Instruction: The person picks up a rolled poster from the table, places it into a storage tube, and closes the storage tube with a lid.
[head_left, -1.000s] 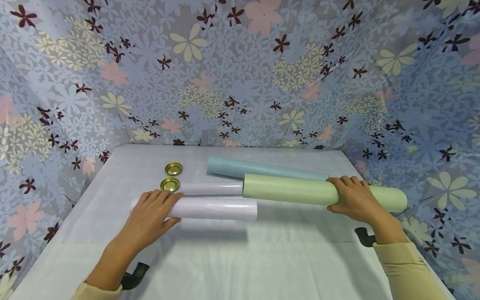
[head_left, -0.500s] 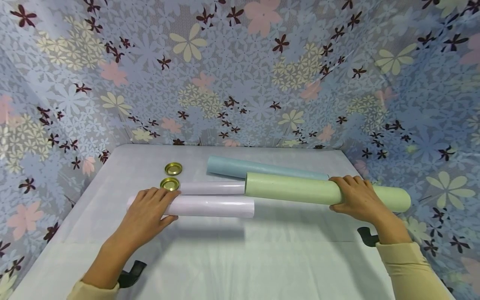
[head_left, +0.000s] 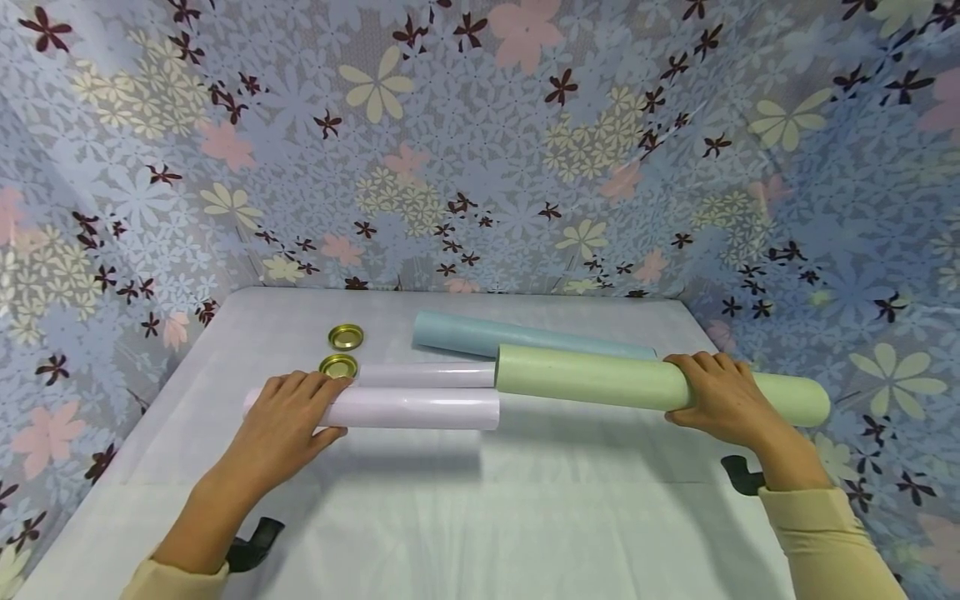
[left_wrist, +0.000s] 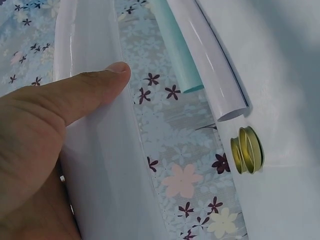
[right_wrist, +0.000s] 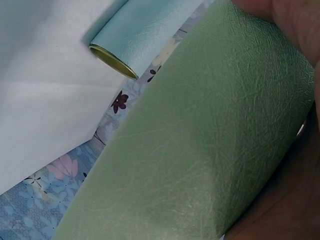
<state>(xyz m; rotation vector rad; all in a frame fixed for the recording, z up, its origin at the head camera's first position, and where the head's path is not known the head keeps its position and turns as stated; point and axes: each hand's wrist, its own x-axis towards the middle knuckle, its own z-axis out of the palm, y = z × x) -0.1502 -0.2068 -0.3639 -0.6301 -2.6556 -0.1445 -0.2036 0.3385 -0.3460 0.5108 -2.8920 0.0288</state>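
My left hand [head_left: 288, 425] grips a glossy white tube [head_left: 420, 408] near its left end and holds it level above the table. In the left wrist view the thumb lies across this white tube [left_wrist: 107, 165]. A wider pale green tube [head_left: 585, 375] is in my right hand [head_left: 723, 400], whose fingers wrap over it right of its middle. Its left end looks open and stands just right of and behind the white tube's right end, apart from it. The right wrist view shows the wrinkled surface of the green tube [right_wrist: 190, 130] close up.
A second, thinner white tube [head_left: 420, 375] lies behind the held ones, partly hidden by the green tube. Farther back rests a light blue tube [head_left: 480, 333], with a gold rim at one end. Two gold lids [head_left: 346, 337] sit at the left of the white-covered table [head_left: 540, 517].
My left hand has carried the white tube a little leftward and up. The right hand has shifted the green tube slightly to the right, so the gap between the two has widened.
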